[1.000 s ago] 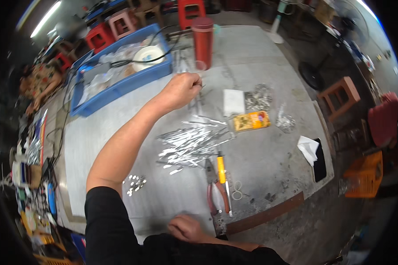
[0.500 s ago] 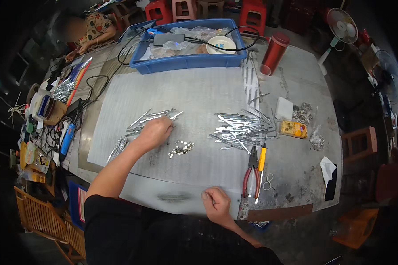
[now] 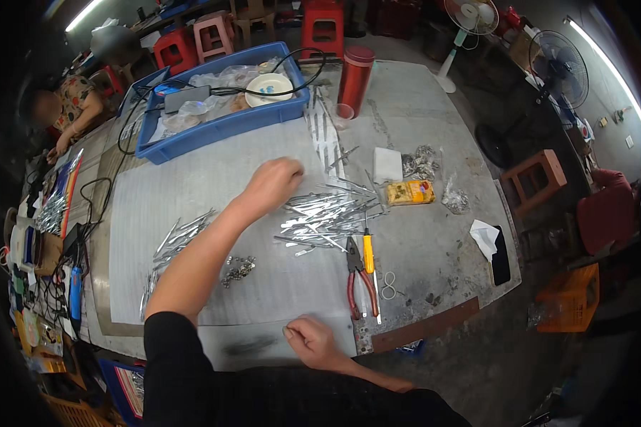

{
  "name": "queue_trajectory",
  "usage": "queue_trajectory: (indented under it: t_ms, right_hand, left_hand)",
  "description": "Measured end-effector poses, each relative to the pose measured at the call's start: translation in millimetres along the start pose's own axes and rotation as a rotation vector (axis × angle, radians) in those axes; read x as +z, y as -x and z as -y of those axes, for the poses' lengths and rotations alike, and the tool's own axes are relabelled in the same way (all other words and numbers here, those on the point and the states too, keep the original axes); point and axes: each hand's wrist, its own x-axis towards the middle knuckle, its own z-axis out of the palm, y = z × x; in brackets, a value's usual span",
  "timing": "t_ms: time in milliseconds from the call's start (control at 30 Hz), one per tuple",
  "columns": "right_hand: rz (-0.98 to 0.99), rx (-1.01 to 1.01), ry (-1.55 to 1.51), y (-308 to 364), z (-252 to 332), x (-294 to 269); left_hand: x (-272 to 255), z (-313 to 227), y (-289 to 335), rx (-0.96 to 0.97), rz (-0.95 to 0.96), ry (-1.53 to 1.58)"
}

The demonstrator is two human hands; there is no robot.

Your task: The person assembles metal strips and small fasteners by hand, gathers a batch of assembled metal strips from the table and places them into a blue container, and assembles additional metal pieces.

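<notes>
My left hand (image 3: 272, 186) reaches across the white sheet (image 3: 192, 156), just above the upper left of a heap of slim silvery metal strips (image 3: 324, 217). Its fingers curl downward; whatever they hold is hidden. Closed near the table's front edge is my right hand (image 3: 312, 343), thumb pressed to the curled fingers, and I cannot make out anything in it. A second bunch of metal strips (image 3: 181, 231) lies left of my left forearm. Small shiny metal pieces (image 3: 238, 270) are gathered to the right of that forearm.
Pliers (image 3: 357, 281) and a yellow-handled screwdriver (image 3: 368, 252) lie right of the heap. A blue bin (image 3: 221, 124) and red tumbler (image 3: 355, 82) stand behind. A yellow packet (image 3: 410, 192), bagged metal parts (image 3: 456, 197) and phone (image 3: 501, 256) lie right. Another person sits far left.
My left hand has moved from the left bunch of strips to the right heap. My right hand stays closed by the table edge. The whole view has shifted and tilted.
</notes>
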Motion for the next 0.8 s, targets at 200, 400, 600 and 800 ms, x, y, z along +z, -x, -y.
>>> queue_trajectory:
  t_ms: [200,400,600,800]
  right_hand:
    - [0.015,-0.001,0.005,-3.8,-4.8,-1.8]
    - [-0.026,-0.044,-0.015,-6.1,-6.3,-1.3]
    - [0.0,-0.043,-0.026,-3.5,-4.5,-2.5]
    - [-0.004,-0.057,-0.033,-3.6,-3.9,-3.8]
  left_hand:
    - [64.8,-3.0,-72.9,-0.152,0.056,-0.032]
    - [92.9,1.0,-94.1,-0.207,0.119,-0.132]
    - [79.4,-7.5,-83.8,-0.16,0.129,0.019]
    - [65.4,-20.7,-61.4,0.136,0.148,0.136]
